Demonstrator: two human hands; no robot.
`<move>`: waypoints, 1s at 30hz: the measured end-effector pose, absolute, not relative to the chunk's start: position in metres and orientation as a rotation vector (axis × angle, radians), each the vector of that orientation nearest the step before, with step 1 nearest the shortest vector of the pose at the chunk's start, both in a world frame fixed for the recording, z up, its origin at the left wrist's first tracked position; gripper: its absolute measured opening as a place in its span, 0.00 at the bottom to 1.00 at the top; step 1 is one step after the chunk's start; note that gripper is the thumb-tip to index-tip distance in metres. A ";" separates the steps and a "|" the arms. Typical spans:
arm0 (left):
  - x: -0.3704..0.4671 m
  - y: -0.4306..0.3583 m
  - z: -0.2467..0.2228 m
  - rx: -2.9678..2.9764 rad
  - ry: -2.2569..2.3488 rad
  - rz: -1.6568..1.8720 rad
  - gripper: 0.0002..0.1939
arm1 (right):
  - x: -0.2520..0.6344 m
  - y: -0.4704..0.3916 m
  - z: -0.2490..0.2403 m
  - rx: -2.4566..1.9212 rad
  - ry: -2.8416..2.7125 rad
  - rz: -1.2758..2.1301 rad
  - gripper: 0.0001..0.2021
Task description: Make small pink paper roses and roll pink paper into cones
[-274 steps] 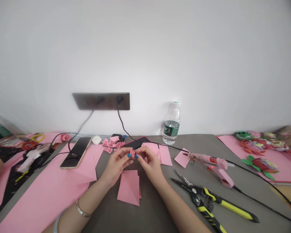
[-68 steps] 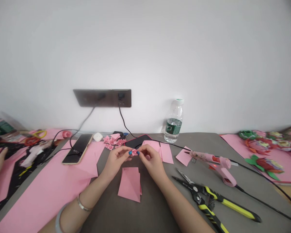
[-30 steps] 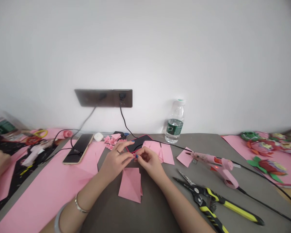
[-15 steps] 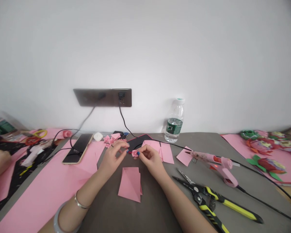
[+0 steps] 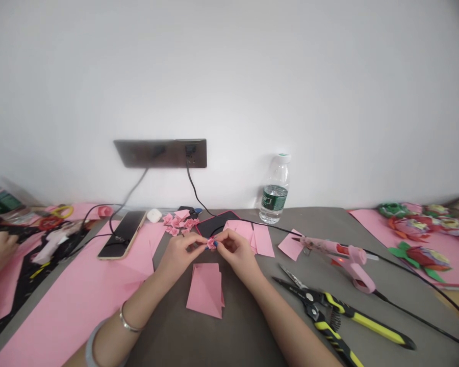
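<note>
A small pink paper flower [image 5: 210, 243] is pinched between the fingertips of both hands, above the grey table. My left hand [image 5: 181, 255] grips it from the left, thumb and forefinger closed. From the right, my right hand [image 5: 235, 251] holds it between thumb and fingers, with blue nails showing. Just below the hands lie folded pink paper pieces [image 5: 204, 291]. Several finished pink paper flowers [image 5: 179, 223] sit in a cluster behind my left hand. Behind my right hand are more pink paper squares [image 5: 263, 239], partly over a dark red-edged pad [image 5: 214, 223].
At right lie a pink glue gun [image 5: 338, 255] and black-yellow pliers [image 5: 317, 306]. A water bottle [image 5: 276, 191] stands against the wall. A phone [image 5: 123, 235] rests on a large pink sheet [image 5: 69, 300]. Cables cross the table. Another person's hand [image 5: 0, 250] is at far left.
My left hand has closed in from beside the flower and now pinches it too. The flower has shifted slightly left. At far left, the other person's hand has moved.
</note>
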State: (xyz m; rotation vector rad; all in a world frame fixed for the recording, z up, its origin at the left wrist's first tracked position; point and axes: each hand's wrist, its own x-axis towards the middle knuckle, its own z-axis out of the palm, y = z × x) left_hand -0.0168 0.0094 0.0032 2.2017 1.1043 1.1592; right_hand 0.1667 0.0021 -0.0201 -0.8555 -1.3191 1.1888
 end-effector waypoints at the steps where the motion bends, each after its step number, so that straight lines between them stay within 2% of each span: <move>1: -0.017 0.009 0.003 2.198 1.105 1.163 0.06 | 0.167 0.002 -0.019 -0.852 -1.320 1.195 0.11; 18: -0.011 0.008 0.004 1.787 1.044 1.178 0.07 | 0.173 0.005 -0.011 -0.791 -1.263 1.319 0.14; 30: -0.011 0.006 0.007 1.795 1.042 1.185 0.05 | 0.172 0.003 -0.013 -0.798 -1.276 1.261 0.11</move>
